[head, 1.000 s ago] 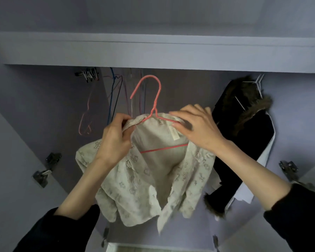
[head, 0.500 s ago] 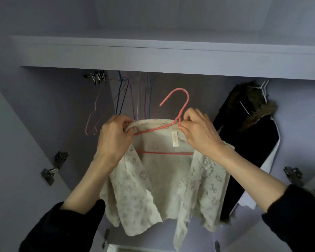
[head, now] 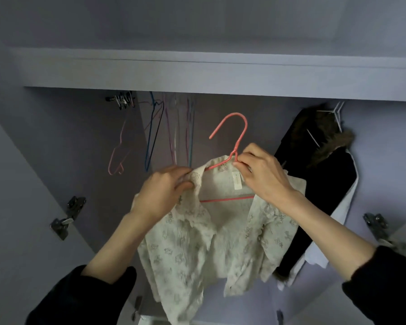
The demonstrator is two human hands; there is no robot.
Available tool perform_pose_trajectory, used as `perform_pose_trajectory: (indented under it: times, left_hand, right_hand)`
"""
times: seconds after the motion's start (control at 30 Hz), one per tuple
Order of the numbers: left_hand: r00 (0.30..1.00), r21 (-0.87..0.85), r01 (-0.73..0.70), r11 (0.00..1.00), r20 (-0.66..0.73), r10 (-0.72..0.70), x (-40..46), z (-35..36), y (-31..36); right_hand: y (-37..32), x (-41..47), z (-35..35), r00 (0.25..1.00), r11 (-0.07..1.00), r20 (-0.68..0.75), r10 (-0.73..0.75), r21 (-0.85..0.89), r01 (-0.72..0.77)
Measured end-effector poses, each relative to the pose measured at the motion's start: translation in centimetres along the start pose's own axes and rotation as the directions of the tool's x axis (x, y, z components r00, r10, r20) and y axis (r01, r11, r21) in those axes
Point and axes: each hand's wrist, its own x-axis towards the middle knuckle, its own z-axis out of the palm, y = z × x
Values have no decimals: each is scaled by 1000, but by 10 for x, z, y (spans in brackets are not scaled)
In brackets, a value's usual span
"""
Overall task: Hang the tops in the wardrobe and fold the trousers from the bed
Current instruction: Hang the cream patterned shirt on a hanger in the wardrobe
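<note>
A cream patterned top [head: 197,245] hangs on a pink wire hanger [head: 239,130] that I hold up in front of the open wardrobe [head: 197,73]. My left hand [head: 162,193] pinches the top's collar at the hanger's left shoulder. My right hand [head: 263,174] grips the hanger's neck and the collar on the right. The hook stands free in the air, below the wardrobe's top edge and touching nothing. The rail itself is hidden.
Several empty wire hangers [head: 155,134] hang inside at the left. A black coat with a fur collar [head: 319,179] hangs at the right on a white hanger. Door hinges [head: 66,219] sit on both side walls.
The top went from bunched and slumped to spread evenly on the hanger. My right hand moved from the shoulder to the hanger's neck, and the hanger shifted right.
</note>
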Motion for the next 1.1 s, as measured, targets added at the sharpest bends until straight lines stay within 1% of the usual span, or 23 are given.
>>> perform_pose_trajectory:
  times: [0.1,0.17,0.23,0.3,0.4,0.43,0.5,0.57,0.7,0.8,0.93,1.03,1.1]
  left_hand:
    - [991,-30,-54,998,-127,49,4,12,4]
    - [985,-83,-88,993,-159,74,8,15,11]
    - [984,-127,-92,988,-162,70,12,16,15]
    - [984,-165,-84,983,-172,55,13,17,15]
    - [976,-182,-27,983,-219,-13,10,15,6]
    - [971,-185,-4,983,-235,-41,10,14,3]
    - [964,-207,26,978,-254,-79,9,14,0]
    - [965,-212,20,977,-251,-74,10,13,1]
    - [978,-201,-5,980,-207,-37,12,14,3]
    - [978,-212,15,977,-199,-59,11,16,3]
    - [976,-286,26,958,-198,-86,7,26,11]
    - [983,-335,37,941,-159,-95,8,33,21]
    - [984,-350,49,935,-143,-105,11,36,26]
  right_hand:
    - [-7,-1,-2,999,1000,-22,-25,0,25]
    - [-11,-3,-2,998,999,-23,-53,6,53]
    - [-13,-5,-1,998,998,-7,-67,10,67]
    - [-7,-6,-3,999,998,-12,-30,57,31]
    - [14,-10,-15,995,977,-26,93,193,-86]
    - [21,-13,-18,993,973,12,117,199,-117]
    - [31,-20,-21,982,978,135,128,146,-148]
    - [35,-24,-20,971,982,194,141,93,-161]
    - [43,-24,-23,966,963,166,198,153,-223]
    - [48,-25,-25,960,967,202,192,128,-220]
    - [51,-28,-30,945,965,266,189,126,-229]
    - [45,-29,-29,960,977,245,134,130,-169]
    - [42,-29,-31,971,975,194,142,142,-171]
